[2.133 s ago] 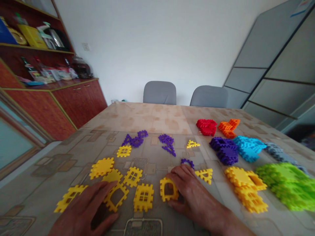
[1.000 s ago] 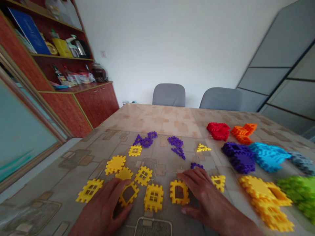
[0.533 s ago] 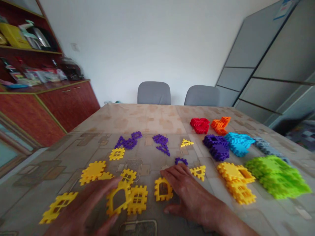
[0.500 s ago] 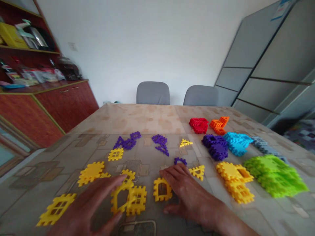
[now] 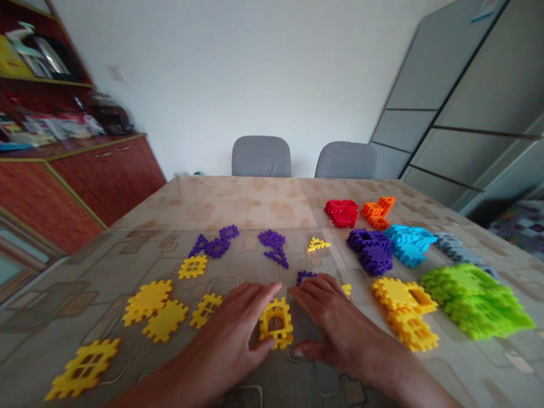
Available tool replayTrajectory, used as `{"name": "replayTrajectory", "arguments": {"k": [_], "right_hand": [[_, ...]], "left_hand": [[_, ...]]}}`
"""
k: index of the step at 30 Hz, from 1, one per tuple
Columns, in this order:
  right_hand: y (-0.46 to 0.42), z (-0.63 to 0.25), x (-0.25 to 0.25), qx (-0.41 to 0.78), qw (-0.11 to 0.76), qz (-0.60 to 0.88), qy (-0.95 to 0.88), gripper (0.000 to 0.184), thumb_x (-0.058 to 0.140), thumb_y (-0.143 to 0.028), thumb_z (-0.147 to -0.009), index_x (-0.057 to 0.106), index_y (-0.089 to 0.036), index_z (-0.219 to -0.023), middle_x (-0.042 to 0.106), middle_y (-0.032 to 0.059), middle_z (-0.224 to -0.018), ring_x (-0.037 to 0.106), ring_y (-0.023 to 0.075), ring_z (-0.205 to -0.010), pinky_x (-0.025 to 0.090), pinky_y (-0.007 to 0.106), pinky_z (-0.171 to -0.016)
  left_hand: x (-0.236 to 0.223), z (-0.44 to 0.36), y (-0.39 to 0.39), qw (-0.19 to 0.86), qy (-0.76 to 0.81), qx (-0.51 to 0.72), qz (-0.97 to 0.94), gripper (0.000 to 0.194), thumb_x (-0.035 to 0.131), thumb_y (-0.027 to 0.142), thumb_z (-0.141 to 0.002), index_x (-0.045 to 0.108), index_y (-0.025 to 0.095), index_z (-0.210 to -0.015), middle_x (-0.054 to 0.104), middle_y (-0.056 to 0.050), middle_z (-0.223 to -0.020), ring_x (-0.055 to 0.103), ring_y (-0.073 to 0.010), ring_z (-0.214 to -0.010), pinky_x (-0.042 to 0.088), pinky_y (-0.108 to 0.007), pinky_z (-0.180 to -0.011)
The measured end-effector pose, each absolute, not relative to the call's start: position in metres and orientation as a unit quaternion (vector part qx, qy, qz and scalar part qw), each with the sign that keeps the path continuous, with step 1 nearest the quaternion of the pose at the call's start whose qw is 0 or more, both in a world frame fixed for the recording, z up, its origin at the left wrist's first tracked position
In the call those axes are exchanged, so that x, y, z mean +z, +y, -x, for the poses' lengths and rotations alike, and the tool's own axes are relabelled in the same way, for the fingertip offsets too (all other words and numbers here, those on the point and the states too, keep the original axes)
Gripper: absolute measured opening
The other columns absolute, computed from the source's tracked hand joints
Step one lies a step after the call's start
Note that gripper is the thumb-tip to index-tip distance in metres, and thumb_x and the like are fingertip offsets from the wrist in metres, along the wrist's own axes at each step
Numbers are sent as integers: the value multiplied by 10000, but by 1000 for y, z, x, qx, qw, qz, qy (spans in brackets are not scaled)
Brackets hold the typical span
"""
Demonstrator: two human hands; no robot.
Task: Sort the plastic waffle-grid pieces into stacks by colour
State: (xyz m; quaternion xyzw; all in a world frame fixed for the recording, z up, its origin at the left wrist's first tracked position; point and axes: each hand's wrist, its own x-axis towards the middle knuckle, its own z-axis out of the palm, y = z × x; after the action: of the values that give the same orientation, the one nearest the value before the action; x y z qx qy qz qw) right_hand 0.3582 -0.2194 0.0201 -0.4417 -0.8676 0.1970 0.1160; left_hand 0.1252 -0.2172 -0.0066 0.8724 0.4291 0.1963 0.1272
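Observation:
My left hand [image 5: 240,317] wraps the left side of a small stack of yellow interlocking building pieces [image 5: 276,340], its thumb at the near edge and fingertips at the far edge. An arch opening shows in the top piece. Just right of this stack, my right hand [image 5: 329,311] rests low over the table, thumb and fingers apart and nothing visible between them. Beyond its fingertips lies a purple piece [image 5: 305,276], partly hidden. A yellow window piece [image 5: 207,309] lies left of my left hand, near a solid yellow square piece [image 5: 166,321].
Stacks sorted by colour stand at the right: red [image 5: 341,213], orange [image 5: 377,213], purple [image 5: 370,251], light blue [image 5: 408,245], grey [image 5: 461,252], yellow [image 5: 403,311] and green [image 5: 476,300]. Loose purple pieces [image 5: 216,247] lie mid-table. Two grey chairs [image 5: 261,156] stand behind.
My left hand has moved right, and the yellow pieces it was over are now gathered with the arch piece. The solid yellow square is uncovered. My right hand has stayed nearly in place.

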Motion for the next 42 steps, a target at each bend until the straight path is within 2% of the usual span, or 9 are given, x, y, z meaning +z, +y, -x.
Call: {"name": "replayTrajectory", "arguments": {"k": [7,12,18,22,28,33,38,42], "right_hand": [[-225,-351,14,211,113,438,-866,733,827,-474,-710,555,-207,-1336,613,71,-1255,479,271,-1189,215,431,-1131],[-227,-334,5,217,111,421,-874,786,776,-509,-744,477,-204,-1404,548,85,-1349,445,277,-1245,146,457,-1167],[-217,-322,7,163,66,426,-887,674,812,-483,-699,585,-169,-1251,588,108,-1236,478,310,-1171,262,493,-1108],[-208,-319,18,141,23,407,-902,536,750,-482,-755,630,-131,-1142,626,118,-1123,527,298,-1076,363,465,-1030],[-197,-314,21,95,-44,365,-925,598,763,-501,-686,645,-78,-1092,652,147,-1052,557,302,-986,408,445,-978],[-200,-336,29,111,-17,349,-930,533,771,-494,-661,640,-126,-1023,654,111,-1014,553,273,-949,432,383,-933],[-208,-400,56,149,17,421,-894,422,759,-298,-652,607,-184,-1028,631,60,-1038,554,237,-970,435,335,-908],[-205,-478,70,102,16,482,-870,448,698,-242,-678,602,-177,-1110,618,101,-1109,550,270,-1057,425,384,-953]], "left_hand": [[-10,-117,-221,144,421,179,-878,780,691,134,-713,419,271,-1431,615,-62,-1356,576,-266,-1228,489,-425,-1050],[-6,-93,-208,118,447,229,-857,566,604,234,-859,469,298,-1405,633,-32,-1337,601,-226,-1211,485,-359,-1049],[-17,-70,-206,94,447,264,-849,423,556,287,-921,538,330,-1342,654,0,-1314,625,-203,-1191,500,-308,-1031],[-20,-70,-208,91,433,259,-859,418,541,294,-937,536,339,-1352,643,1,-1338,620,-199,-1207,510,-306,-1023],[-15,-70,-206,56,414,264,-869,398,534,281,-937,559,337,-1331,660,9,-1315,637,-181,-1185,519,-282,-1007],[-11,-69,-206,23,397,273,-876,382,513,325,-959,541,353,-1339,670,35,-1303,663,-156,-1148,528,-238,-981],[-18,-61,-200,-13,392,267,-880,426,549,395,-934,522,374,-1359,660,58,-1319,673,-162,-1135,540,-228,-961],[-29,-56,-196,-4,420,250,-872,427,497,448,-958,484,388,-1380,619,71,-1363,630,-162,-1197,505,-257,-1019]]}}
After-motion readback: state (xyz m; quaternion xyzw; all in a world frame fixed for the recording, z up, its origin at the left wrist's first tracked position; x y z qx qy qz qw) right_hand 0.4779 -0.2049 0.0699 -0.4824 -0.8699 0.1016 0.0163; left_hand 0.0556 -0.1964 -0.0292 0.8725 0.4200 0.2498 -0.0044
